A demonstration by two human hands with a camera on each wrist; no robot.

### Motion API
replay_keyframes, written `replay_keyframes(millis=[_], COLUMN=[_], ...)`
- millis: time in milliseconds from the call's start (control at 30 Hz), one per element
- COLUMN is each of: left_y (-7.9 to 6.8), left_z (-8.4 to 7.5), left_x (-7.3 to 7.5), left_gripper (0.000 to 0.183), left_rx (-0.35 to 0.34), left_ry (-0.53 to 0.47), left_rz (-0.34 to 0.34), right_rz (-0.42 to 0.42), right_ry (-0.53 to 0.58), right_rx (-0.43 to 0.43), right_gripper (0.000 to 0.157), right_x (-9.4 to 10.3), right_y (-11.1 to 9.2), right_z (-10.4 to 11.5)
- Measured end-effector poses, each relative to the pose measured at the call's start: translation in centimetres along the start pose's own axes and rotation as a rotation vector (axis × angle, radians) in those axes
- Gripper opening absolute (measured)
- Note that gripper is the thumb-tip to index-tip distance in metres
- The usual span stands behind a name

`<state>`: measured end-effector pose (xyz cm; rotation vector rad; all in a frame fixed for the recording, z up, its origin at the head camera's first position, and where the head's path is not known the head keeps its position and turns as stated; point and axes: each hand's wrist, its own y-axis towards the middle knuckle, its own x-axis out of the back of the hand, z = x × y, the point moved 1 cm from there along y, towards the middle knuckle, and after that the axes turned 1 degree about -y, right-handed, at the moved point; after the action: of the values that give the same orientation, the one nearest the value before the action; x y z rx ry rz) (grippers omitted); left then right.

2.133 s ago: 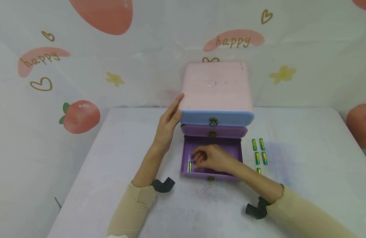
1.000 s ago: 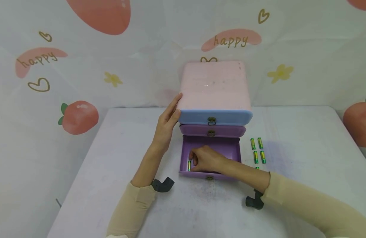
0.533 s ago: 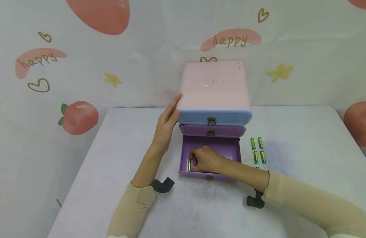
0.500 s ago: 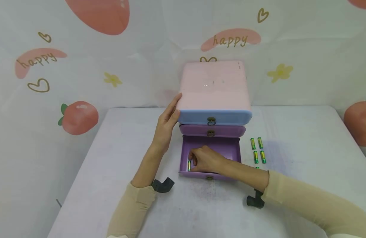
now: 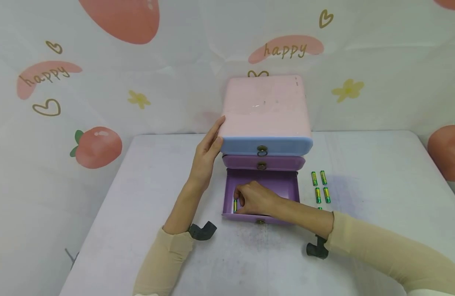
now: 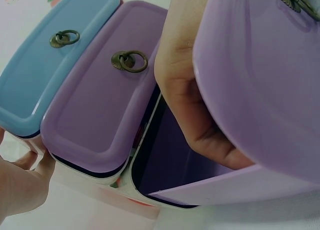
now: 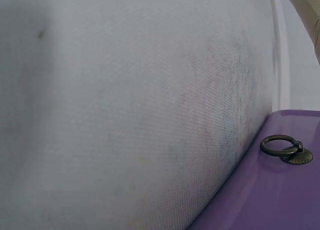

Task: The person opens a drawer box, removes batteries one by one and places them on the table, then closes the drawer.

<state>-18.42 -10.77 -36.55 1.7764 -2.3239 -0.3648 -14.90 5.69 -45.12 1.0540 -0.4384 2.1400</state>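
Note:
A small chest of drawers (image 5: 266, 107) has a pink top, a blue upper drawer front (image 5: 245, 146) and a purple middle one (image 5: 242, 162). Its purple bottom drawer (image 5: 286, 185) is pulled out. My left hand (image 5: 205, 160) rests against the chest's left side, fingers fairly straight and the thumb near the front corner. Inside the bottom drawer, my right hand (image 5: 257, 199) has its index finger and thumb bent at the two ends of a green and yellow battery (image 5: 235, 206), by the left wall. In the left wrist view the drawer front hides the fingertips.
Several batteries (image 5: 318, 195) lie in two columns on the white table (image 5: 157, 185), right of the drawer; the right forearm partly covers them. Brass ring pulls (image 7: 280, 146) hang on the drawer fronts. A printed cloth (image 5: 190, 49) stands behind the table.
Since the oldest frame, my right hand has moved slightly left and its index finger and thumb have closed in on the battery. Over the last half second both hands stay nearly still.

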Motion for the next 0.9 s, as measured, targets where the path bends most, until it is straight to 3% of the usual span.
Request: replay_keyframes(millis=[400,900], left_y=[0.0,0.0], left_z=[-0.1,0.0], left_x=[0.0,0.0], left_gripper=[0.052,0.05], left_rx=[0.01,0.005], left_ry=[0.006,0.008], left_rz=[0.004,0.011], right_rz=[0.006,-0.034], right_ry=[0.011,0.065], right_rx=[-0.001,0.134], right_gripper=[0.034,0.034], right_x=[0.0,0.0], right_y=[0.1,0.0], right_z=[-0.2,-1.2])
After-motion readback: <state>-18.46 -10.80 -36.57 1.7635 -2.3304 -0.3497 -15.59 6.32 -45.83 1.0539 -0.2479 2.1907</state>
